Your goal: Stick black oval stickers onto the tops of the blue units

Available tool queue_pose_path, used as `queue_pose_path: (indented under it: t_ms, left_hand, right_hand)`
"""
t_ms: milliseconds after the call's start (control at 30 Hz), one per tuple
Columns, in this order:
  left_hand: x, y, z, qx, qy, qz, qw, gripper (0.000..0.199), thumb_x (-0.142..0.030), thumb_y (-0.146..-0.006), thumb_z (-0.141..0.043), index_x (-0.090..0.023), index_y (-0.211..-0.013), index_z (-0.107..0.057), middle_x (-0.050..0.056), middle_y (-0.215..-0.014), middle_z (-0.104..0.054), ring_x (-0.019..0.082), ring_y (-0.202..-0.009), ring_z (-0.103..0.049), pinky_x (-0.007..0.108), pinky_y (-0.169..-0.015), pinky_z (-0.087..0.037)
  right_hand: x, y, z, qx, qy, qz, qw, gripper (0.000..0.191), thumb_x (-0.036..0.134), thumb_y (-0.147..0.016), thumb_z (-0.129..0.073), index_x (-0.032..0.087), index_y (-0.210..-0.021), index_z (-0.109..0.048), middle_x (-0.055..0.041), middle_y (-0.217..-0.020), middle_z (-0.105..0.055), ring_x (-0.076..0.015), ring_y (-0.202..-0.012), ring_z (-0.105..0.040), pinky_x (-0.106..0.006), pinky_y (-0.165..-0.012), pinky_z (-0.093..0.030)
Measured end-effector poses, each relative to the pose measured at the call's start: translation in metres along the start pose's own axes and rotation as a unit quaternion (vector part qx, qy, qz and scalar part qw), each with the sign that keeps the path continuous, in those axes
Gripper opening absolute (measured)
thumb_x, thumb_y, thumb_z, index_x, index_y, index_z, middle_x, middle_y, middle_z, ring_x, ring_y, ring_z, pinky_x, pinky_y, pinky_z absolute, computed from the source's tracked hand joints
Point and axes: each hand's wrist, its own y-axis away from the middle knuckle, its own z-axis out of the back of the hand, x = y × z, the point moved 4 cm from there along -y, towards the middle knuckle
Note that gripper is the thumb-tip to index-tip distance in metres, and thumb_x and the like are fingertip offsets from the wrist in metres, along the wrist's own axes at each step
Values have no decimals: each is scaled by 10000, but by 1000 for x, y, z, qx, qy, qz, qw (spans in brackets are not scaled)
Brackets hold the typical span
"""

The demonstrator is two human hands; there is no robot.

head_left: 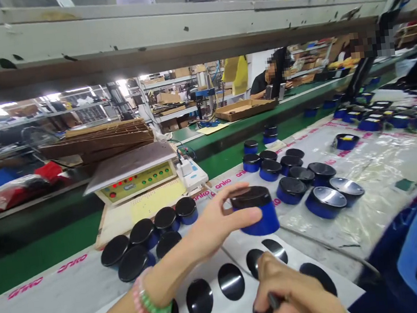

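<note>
A blue round case with a black top [260,215] is gripped between the thumb and fingers of my left hand [214,220], above a white sheet [210,254]. Black discs [231,282] lie on that sheet. My right hand [291,291] is closed around a dark pen-like tool [274,300] at the bottom, over the discs. Part of the tool is hidden by the fingers. A pink and green bead bracelet [148,300] circles my left wrist.
Several blue cases [166,219] stand left of my left hand, and more [292,187] stand to the right. A control box [137,178] sits behind. A cable [331,248] crosses the table. Across the green conveyor [216,156], a person [264,82] leans forward.
</note>
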Motion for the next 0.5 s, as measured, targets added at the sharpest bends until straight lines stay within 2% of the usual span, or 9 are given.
queue_pose_path:
  t_ms: [100,200,267,300,400,500]
  left_hand:
    - [-20,46,25,-66,125,11,990,552,-302,-700,-749,-236,-1203,-530,61,-1134,-598,208,-976,-609,296,-810,-484]
    - [-21,74,38,-90,234,30,968,425,-381,-822,-590,-160,-1182,-544,124,-1112,-620,275,-991,-624,377,-815,-508]
    - [-17,82,42,-79,272,35,958,445,-432,-851,-534,-110,-1157,-560,169,-1153,-602,325,-1054,-595,395,-799,-525]
    - [-15,85,44,-76,275,33,958,448,-421,-841,-563,-115,-1167,-556,167,-1160,-599,327,-1075,-583,385,-779,-535]
    - [-7,90,53,-86,261,29,961,516,-342,-781,-679,-207,-1249,-506,106,-1089,-633,266,-1013,-607,358,-722,-553]
    - [-3,92,61,-107,277,39,954,509,-405,-792,-657,-194,-1237,-530,106,-1050,-653,226,-917,-635,366,-763,-540]
  right_hand:
    - [4,-20,7,-40,24,-35,998,234,376,-950,-412,228,-885,-581,-1,-704,-567,-126,-616,-565,-222,-570,-469]
    - [5,-36,-1,-30,80,-13,996,138,258,-938,-440,264,-1001,-562,6,-798,-596,-126,-723,-591,-188,-621,-475]
    - [6,-43,-9,-15,109,6,994,136,232,-928,-455,270,-1012,-555,7,-824,-601,-132,-776,-587,-190,-654,-473]
    - [7,-45,-13,-6,117,13,993,129,221,-927,-456,266,-995,-555,10,-804,-594,-132,-768,-579,-194,-653,-467]
    - [10,-48,-20,12,136,18,991,113,194,-928,-450,242,-914,-551,17,-734,-558,-127,-707,-545,-220,-652,-448]
    - [12,-52,-22,6,158,17,987,108,183,-924,-459,228,-868,-540,18,-721,-534,-129,-690,-519,-250,-701,-432]
